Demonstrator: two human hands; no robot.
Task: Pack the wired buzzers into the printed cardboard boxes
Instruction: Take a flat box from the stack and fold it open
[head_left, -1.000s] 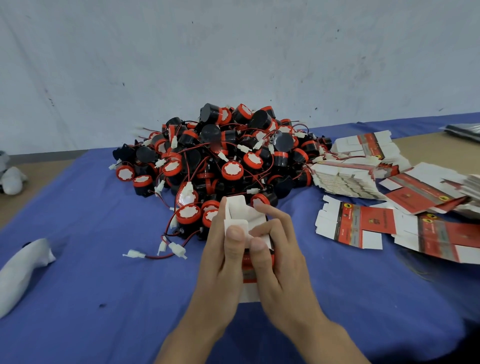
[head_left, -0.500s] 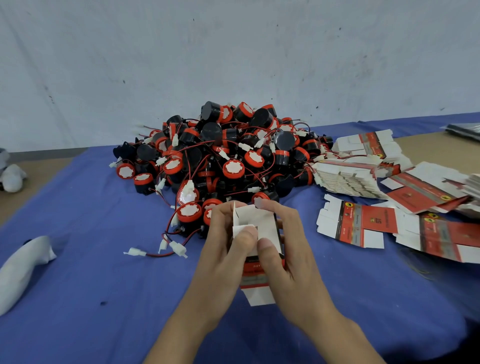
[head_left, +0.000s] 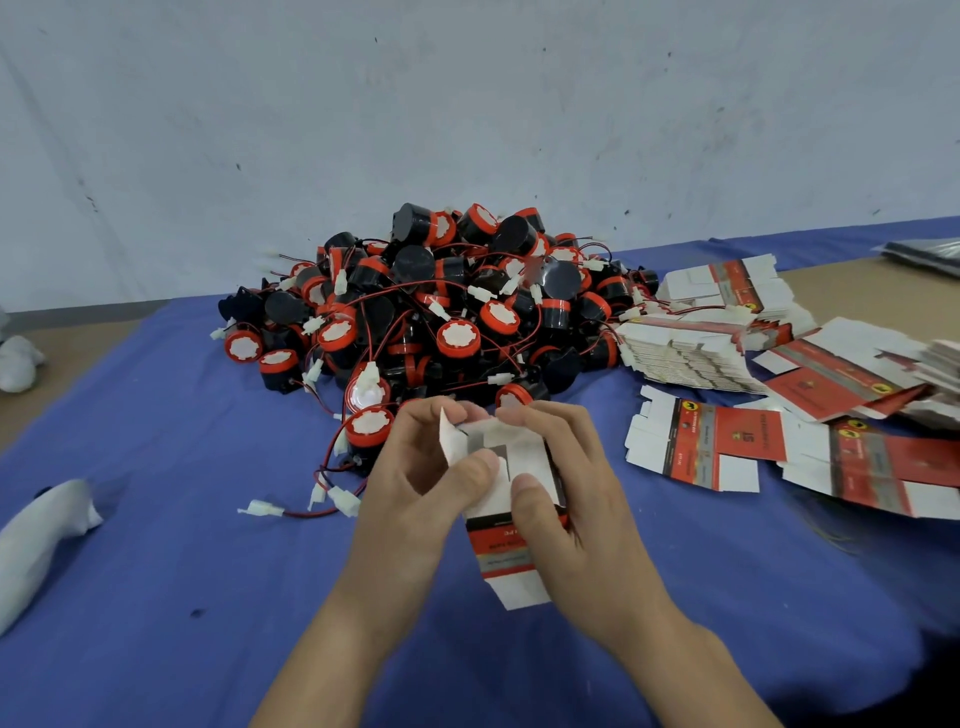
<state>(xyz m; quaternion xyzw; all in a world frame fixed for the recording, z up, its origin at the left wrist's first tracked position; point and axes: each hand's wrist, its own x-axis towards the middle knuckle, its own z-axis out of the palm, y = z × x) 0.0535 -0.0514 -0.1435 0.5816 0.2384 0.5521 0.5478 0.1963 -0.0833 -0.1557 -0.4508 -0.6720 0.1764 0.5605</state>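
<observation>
I hold one small box (head_left: 501, 556) in the low middle of the frame, over the blue worktop (head_left: 182, 571). My left hand (head_left: 410, 483) has a tight grip on a white flap at the top of the box, with the thumb on one side and the fingers on the other. My right hand (head_left: 576, 509) has its grip round the right side of the box, with the thumb on the front. The top flaps stand open. The big pile of buzzers (head_left: 452, 312) sits just behind my hands, in the middle of the frame. Flat boxes (head_left: 706, 447) lie on the right.
</observation>
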